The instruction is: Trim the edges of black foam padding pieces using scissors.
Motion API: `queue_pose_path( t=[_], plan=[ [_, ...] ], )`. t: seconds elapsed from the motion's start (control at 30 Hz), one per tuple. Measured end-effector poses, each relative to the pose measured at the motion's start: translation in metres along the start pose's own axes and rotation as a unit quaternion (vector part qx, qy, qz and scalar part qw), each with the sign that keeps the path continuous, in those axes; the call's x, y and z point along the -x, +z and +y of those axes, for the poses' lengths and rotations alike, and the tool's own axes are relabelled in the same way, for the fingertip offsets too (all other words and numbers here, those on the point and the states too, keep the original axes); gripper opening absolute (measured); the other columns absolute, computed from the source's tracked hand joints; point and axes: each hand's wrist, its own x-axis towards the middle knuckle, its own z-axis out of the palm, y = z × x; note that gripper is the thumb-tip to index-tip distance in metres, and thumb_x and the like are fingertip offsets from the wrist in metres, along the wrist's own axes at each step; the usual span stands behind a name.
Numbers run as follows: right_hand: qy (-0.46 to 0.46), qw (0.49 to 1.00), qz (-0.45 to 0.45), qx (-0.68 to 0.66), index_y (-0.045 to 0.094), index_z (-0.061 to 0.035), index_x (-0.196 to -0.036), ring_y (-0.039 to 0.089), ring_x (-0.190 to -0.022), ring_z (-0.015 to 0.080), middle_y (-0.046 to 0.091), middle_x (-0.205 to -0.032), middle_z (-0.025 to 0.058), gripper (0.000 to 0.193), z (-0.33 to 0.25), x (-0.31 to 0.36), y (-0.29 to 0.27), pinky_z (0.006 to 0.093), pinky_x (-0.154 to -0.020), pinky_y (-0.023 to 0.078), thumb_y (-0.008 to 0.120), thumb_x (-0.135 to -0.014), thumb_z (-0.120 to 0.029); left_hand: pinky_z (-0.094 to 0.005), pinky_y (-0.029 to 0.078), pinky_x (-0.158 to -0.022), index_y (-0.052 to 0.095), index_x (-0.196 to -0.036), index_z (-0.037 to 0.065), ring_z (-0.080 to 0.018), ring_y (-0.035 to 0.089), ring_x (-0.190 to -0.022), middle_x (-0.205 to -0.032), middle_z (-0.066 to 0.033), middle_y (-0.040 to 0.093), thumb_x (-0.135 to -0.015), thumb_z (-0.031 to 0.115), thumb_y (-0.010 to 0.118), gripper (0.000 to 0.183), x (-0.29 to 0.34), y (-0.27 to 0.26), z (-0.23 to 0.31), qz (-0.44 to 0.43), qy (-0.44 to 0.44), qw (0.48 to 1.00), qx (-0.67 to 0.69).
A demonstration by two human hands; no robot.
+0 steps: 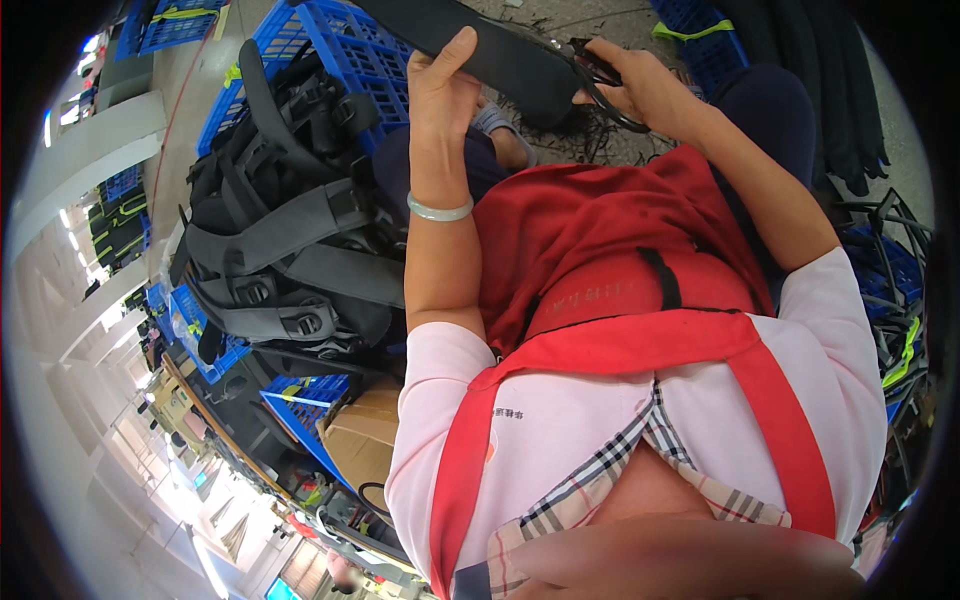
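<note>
A wide black padded strap stretches across the top middle, above my lap. My left hand is closed on its near edge, with the thumb lying over the strap. Black-handled scissors are in my right hand, its fingers through and around the loops. Their metal blades lie against the strap's edge, partly hidden, so I cannot tell whether they are apart. A red apron covers my lap below both hands.
Left of me, black straps with buckles heap over a blue crate. A cardboard box stands nearer. Long black strips hang at the right beside another blue crate. Dark trimmings litter the floor.
</note>
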Motion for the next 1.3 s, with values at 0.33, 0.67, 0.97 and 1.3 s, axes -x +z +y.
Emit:
queue_pose_path(
  t=[0.33,0.67,0.97,1.3],
  plan=[
    [0.026,0.999,0.005,0.022,0.048,-0.0002,-0.109,0.056,-0.073,0.0451,0.057,-0.075,0.026,0.046,-0.005,-0.001,0.005,0.044,-0.06,0.043,0.066,-0.086,-0.036,-0.034,0.051,-0.086,0.067,-0.098,0.005,-0.0195,0.065,-0.09,-0.095,-0.0054,0.068,-0.08,-0.005,0.067,0.021,0.002,-0.004,-0.014,-0.034,0.004,0.999,-0.022],
    [0.001,0.999,0.018,0.046,0.044,0.0006,-0.115,0.056,-0.076,0.0403,0.057,-0.08,0.0211,0.055,-0.011,0.005,0.002,0.0418,-0.067,0.044,0.074,-0.078,-0.029,-0.0285,0.052,-0.079,0.068,-0.091,0.006,-0.0162,0.066,-0.084,-0.09,-0.0046,0.069,-0.079,-0.007,0.068,0.018,0.005,0.009,-0.015,0.007,-0.015,1.0,-0.004],
    [0.097,0.993,-0.062,-0.023,0.048,0.0017,-0.11,0.056,-0.068,0.0307,0.058,-0.078,0.0198,0.036,-0.009,-0.002,0.001,0.0355,-0.063,0.045,0.066,-0.086,-0.018,-0.0291,0.052,-0.079,0.067,-0.092,0.006,-0.0163,0.065,-0.084,-0.09,-0.004,0.068,-0.079,-0.007,0.067,0.019,0.009,0.007,-0.013,0.003,-0.01,1.0,0.008],
    [0.057,0.995,-0.012,-0.08,0.049,-0.0011,-0.111,0.045,-0.048,0.0171,0.056,-0.063,0.0141,0.026,-0.007,0.001,0.002,0.0325,-0.047,0.038,0.057,-0.092,-0.016,-0.0342,0.053,-0.08,0.066,-0.094,0.005,-0.0189,0.064,-0.087,-0.091,-0.0043,0.066,-0.081,-0.002,0.068,0.015,0.005,0.01,-0.004,0.048,-0.012,0.998,0.04]
  ],
)
